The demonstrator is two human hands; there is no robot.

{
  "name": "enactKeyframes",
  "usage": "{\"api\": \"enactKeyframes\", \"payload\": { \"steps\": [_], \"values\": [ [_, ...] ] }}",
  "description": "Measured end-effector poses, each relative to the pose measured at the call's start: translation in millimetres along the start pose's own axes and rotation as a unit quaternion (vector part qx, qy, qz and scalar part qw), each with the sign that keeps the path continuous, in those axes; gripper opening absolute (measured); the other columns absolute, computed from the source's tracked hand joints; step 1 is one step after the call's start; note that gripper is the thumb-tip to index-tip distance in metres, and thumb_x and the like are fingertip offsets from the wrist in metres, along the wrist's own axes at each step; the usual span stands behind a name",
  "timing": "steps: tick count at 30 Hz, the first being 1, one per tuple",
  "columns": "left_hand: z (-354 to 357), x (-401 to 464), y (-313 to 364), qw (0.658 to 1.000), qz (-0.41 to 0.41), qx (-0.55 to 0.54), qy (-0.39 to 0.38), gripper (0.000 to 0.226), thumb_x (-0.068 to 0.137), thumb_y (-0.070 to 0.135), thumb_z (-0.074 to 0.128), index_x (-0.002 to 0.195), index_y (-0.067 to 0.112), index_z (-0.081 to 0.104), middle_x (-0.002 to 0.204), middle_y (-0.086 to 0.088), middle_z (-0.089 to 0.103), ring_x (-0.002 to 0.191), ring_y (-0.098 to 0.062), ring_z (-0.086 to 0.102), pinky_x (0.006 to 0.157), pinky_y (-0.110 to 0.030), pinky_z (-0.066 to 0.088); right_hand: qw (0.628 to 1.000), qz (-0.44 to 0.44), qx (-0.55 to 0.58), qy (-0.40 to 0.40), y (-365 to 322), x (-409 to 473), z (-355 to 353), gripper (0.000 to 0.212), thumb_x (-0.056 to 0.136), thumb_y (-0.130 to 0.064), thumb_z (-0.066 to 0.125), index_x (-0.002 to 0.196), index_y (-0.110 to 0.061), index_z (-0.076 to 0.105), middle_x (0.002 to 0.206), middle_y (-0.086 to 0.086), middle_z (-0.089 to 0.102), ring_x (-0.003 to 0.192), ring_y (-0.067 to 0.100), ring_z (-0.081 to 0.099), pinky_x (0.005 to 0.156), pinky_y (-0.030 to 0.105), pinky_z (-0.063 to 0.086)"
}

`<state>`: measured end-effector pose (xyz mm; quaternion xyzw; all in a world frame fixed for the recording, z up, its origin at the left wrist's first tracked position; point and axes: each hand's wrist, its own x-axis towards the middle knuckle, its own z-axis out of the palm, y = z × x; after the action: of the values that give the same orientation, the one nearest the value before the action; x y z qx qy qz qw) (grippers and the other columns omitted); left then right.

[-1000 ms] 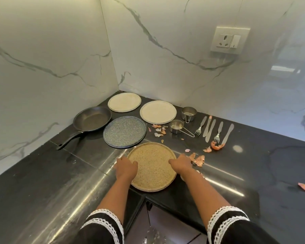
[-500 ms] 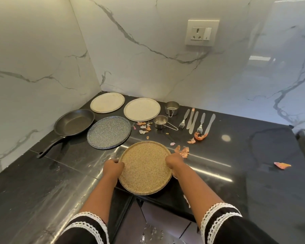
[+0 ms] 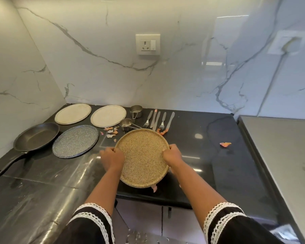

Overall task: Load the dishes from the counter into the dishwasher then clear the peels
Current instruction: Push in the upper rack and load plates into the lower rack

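Note:
A speckled tan plate (image 3: 142, 157) is lifted off the black counter (image 3: 218, 166) and tilted toward me. My left hand (image 3: 112, 158) grips its left rim and my right hand (image 3: 173, 154) grips its right rim. On the counter behind lie a speckled blue-grey plate (image 3: 75, 141), two cream plates (image 3: 73, 113) (image 3: 108, 115), a black frying pan (image 3: 36, 136), two small metal cups (image 3: 135, 111) (image 3: 126, 124) and several forks and knives (image 3: 158, 119). Orange peels (image 3: 111, 131) lie scattered by the cups, one peel (image 3: 225, 144) lies to the right, another (image 3: 154, 188) below the plate.
White marble walls meet in the corner behind the dishes, with a socket (image 3: 147, 44) on the back wall. A grey surface (image 3: 280, 155) adjoins the counter at right. Below the counter's front edge, cabinet fronts (image 3: 148, 219) and something shiny show.
Both hands have lifted the tan plate off the counter and raised it toward me, tilting it. The camera view has shifted to the right.

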<state>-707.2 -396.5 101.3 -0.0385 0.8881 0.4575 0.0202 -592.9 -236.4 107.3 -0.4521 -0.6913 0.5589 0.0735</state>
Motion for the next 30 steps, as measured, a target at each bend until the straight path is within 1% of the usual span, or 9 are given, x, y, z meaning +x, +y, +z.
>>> {"api": "enactKeyframes", "payload": {
  "steps": [4, 7, 9, 11, 14, 18, 23, 26, 30],
  "values": [
    [23.6, -44.8, 23.9, 0.998, 0.035, -0.026, -0.035, 0.015, 0.092, 0.018, 0.044, 0.094, 0.006, 0.054, 0.111, -0.006, 0.042, 0.092, -0.025, 0.051, 0.081, -0.037, 0.046, 0.999, -0.027, 0.003, 0.047, 16.9, -21.9, -56.9, 0.019, 0.095, -0.004, 0.038, 0.11, -0.011, 0.048, 0.098, 0.004, 0.052, 0.073, 0.008, 0.045, 0.052, 0.025, 0.036],
    [42.1, -85.0, 40.7, 0.996, 0.061, -0.027, -0.061, 0.019, 0.097, 0.019, 0.042, 0.105, 0.006, 0.053, 0.113, -0.008, 0.041, 0.092, -0.022, 0.048, 0.078, -0.037, 0.043, 0.996, -0.034, 0.012, 0.085, 34.3, -39.6, -101.2, 0.02, 0.095, -0.002, 0.036, 0.109, -0.01, 0.048, 0.094, 0.003, 0.051, 0.074, 0.01, 0.046, 0.054, 0.026, 0.035],
    [53.3, -110.0, 49.7, 0.993, 0.079, -0.035, -0.075, 0.018, 0.096, 0.021, 0.042, 0.104, 0.009, 0.053, 0.115, -0.01, 0.046, 0.096, -0.025, 0.052, 0.081, -0.04, 0.046, 0.993, -0.036, 0.012, 0.113, 45.8, -49.7, -127.0, 0.019, 0.095, -0.004, 0.036, 0.109, -0.009, 0.048, 0.099, 0.007, 0.054, 0.081, 0.016, 0.05, 0.062, 0.03, 0.037],
    [66.2, -138.4, 55.4, 0.989, 0.099, -0.046, -0.096, 0.012, 0.094, 0.021, 0.042, 0.094, 0.013, 0.052, 0.114, -0.013, 0.053, 0.097, -0.029, 0.055, 0.081, -0.041, 0.047, 0.989, -0.034, 0.02, 0.139, 59.5, -63.3, -156.0, 0.024, 0.095, -0.007, 0.037, 0.116, -0.01, 0.048, 0.105, 0.009, 0.056, 0.088, 0.021, 0.052, 0.071, 0.034, 0.04],
    [81.4, -185.3, 66.2, 0.984, 0.115, -0.058, -0.126, 0.012, 0.094, 0.019, 0.043, 0.092, 0.011, 0.052, 0.1, -0.012, 0.058, 0.086, -0.026, 0.055, 0.068, -0.035, 0.04, 0.984, -0.04, 0.033, 0.173, 80.5, -85.8, -198.8, 0.034, 0.093, -0.004, 0.038, 0.125, -0.01, 0.047, 0.103, 0.007, 0.055, 0.084, 0.019, 0.051, 0.072, 0.033, 0.038],
    [98.6, -247.2, 73.7, 0.975, 0.145, -0.057, -0.16, 0.012, 0.095, 0.019, 0.044, 0.093, 0.011, 0.053, 0.097, -0.008, 0.056, 0.078, -0.016, 0.05, 0.059, -0.028, 0.034, 0.977, -0.041, 0.028, 0.209, 109.2, -116.3, -254.6, 0.029, 0.092, -0.003, 0.04, 0.119, -0.008, 0.048, 0.107, 0.012, 0.055, 0.091, 0.023, 0.049, 0.074, 0.033, 0.037],
    [124.4, -313.2, 76.0, 0.963, 0.174, -0.046, -0.198, 0.009, 0.093, 0.019, 0.045, 0.094, 0.013, 0.052, 0.096, -0.006, 0.057, 0.08, -0.017, 0.053, 0.06, -0.03, 0.037, 0.969, -0.037, 0.033, 0.242, 150.9, -149.9, -313.0, 0.022, 0.09, -0.003, 0.037, 0.109, -0.009, 0.048, 0.098, 0.009, 0.053, 0.082, 0.021, 0.049, 0.066, 0.029, 0.036],
    [138.8, -353.6, 82.2, 0.954, 0.191, -0.044, -0.227, 0.01, 0.093, 0.019, 0.045, 0.097, 0.016, 0.053, 0.097, -0.004, 0.058, 0.084, -0.018, 0.054, 0.065, -0.03, 0.038, 0.961, -0.027, 0.048, 0.272, 174.4, -170.1, -344.4, 0.024, 0.09, -0.002, 0.037, 0.111, -0.007, 0.048, 0.098, 0.009, 0.053, 0.086, 0.025, 0.049, 0.07, 0.032, 0.036],
    [154.8, -404.6, 91.6, 0.935, 0.23, -0.045, -0.265, 0.013, 0.094, 0.018, 0.045, 0.102, 0.017, 0.055, 0.1, -0.002, 0.058, 0.089, -0.018, 0.055, 0.068, -0.03, 0.038, 0.949, -0.014, 0.054, 0.31, 204.6, -196.0, -386.1, 0.022, 0.091, -0.001, 0.037, 0.109, -0.007, 0.047, 0.095, 0.01, 0.052, 0.079, 0.023, 0.049, 0.062, 0.031, 0.035]
  ]
}}
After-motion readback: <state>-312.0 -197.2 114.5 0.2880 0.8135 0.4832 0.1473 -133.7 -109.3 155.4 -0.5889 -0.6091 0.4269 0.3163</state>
